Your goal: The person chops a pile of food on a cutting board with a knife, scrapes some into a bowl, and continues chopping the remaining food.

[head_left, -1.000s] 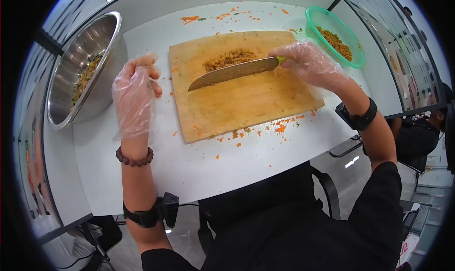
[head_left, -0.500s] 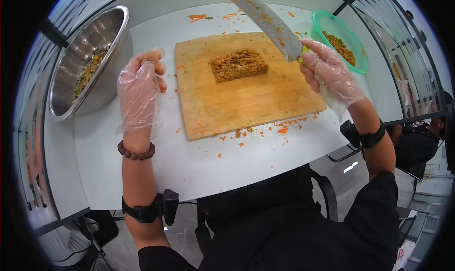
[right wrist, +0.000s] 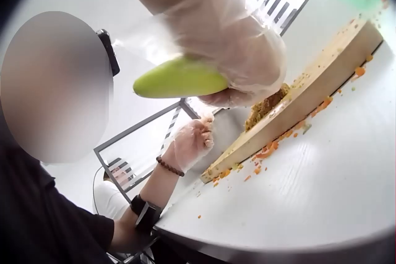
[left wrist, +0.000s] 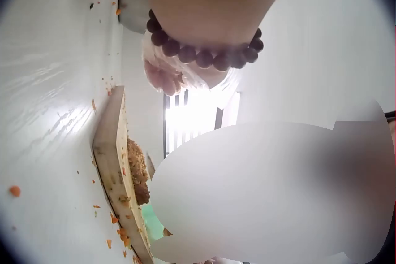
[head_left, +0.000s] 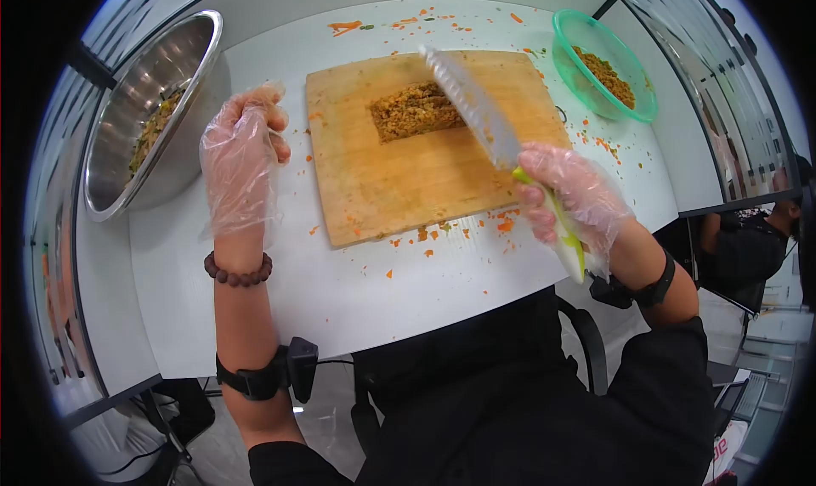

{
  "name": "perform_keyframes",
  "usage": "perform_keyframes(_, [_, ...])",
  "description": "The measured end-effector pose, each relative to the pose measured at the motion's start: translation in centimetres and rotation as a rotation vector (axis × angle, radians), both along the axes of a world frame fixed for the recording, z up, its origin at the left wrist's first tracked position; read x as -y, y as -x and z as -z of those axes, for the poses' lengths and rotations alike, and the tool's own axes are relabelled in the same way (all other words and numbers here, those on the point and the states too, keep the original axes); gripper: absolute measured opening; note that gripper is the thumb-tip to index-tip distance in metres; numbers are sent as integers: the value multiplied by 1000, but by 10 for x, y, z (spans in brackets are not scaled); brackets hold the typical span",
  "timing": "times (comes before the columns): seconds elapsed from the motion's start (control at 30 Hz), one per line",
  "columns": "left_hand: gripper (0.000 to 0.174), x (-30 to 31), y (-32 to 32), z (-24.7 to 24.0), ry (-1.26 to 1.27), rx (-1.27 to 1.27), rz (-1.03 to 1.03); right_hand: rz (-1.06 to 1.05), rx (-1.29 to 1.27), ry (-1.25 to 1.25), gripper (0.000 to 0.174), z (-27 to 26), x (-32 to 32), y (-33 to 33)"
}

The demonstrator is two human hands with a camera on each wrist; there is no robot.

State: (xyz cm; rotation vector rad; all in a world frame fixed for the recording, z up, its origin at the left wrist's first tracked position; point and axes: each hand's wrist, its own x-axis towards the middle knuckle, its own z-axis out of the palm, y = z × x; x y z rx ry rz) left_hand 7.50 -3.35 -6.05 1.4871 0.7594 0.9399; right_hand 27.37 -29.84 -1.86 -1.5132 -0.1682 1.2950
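Note:
In the head view my right hand (head_left: 578,193), in a clear plastic glove, grips the green-and-white handle of a kitchen knife (head_left: 478,112). The blade slants up and to the left over the wooden cutting board (head_left: 408,184), overlapping the right end of a patch of brown minced filling (head_left: 408,116). That handle's green end (right wrist: 179,79) sticks out of the fist in the right wrist view. My left hand (head_left: 242,159), also gloved, is held left of the board with loosely curled fingers and nothing in them.
A steel bowl (head_left: 174,167) with chopped food leans at the left. At the back right stands a green plastic basin (head_left: 586,95) with more brown mince. Orange carrot bits (head_left: 506,226) litter the white table (head_left: 340,307) around the board.
From lying low across the filling, the knife was lifted up and right, then drawn back toward me with its tip over the board. The filling looks flatter and more spread. My left hand barely moved.

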Motion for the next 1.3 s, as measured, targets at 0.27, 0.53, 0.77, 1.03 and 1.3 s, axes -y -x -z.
perform_keyframes(0.27, [22,1,0,-1,-5,-23,-7,-103,-130,3,27,15,-4,14])
perform_keyframes(0.53, [22,-2,-1,1,4,-18,10,-127,-100,-37,26,10,-12,31])
perform_keyframes(0.77, [22,3,-1,-3,2,-24,10,-220,9,-43,22,14,-16,41])
perform_keyframes(1.03, [23,5,0,-5,20,-45,-13,-301,127,-17,25,20,-14,45])
perform_keyframes(1.3, [22,4,0,-3,22,-35,6,-268,757,-27,30,1,1,22])
